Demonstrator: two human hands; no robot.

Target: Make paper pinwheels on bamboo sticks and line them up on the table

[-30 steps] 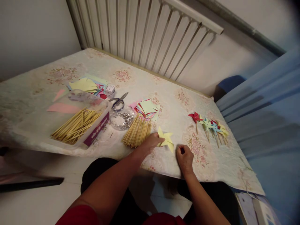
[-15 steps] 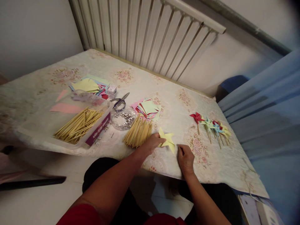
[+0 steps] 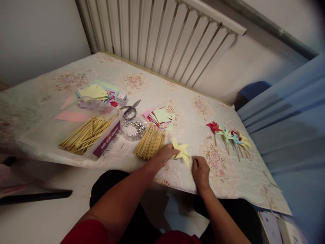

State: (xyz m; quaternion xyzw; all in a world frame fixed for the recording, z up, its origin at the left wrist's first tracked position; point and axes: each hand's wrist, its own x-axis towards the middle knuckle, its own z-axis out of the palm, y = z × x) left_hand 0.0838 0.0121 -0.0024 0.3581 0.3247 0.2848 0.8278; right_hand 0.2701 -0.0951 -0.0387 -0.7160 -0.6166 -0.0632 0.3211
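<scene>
We have our left hand (image 3: 166,153) pressing a yellow pinwheel (image 3: 180,151) flat on the desk (image 3: 193,112), fingers laid over its left side, so that grip holds the paper down rather than lifting it. Our right hand (image 3: 200,169) sits just right of the pinwheel at the near edge, its grip narrow and pinched; whether a pin is in it we cannot tell. This pinwheel has folded points but no stick that we can see, so we judge it half made. Well to the right of our right hand lies a row of finished pinwheels (image 3: 230,136) on sticks, so several are done. Just left of our left hand lie loose sticks (image 3: 150,145), beyond them cut squares (image 3: 159,117) and a dish of pins (image 3: 133,128), and farther left a box (image 3: 86,135) of more sticks, so much is left.
</scene>
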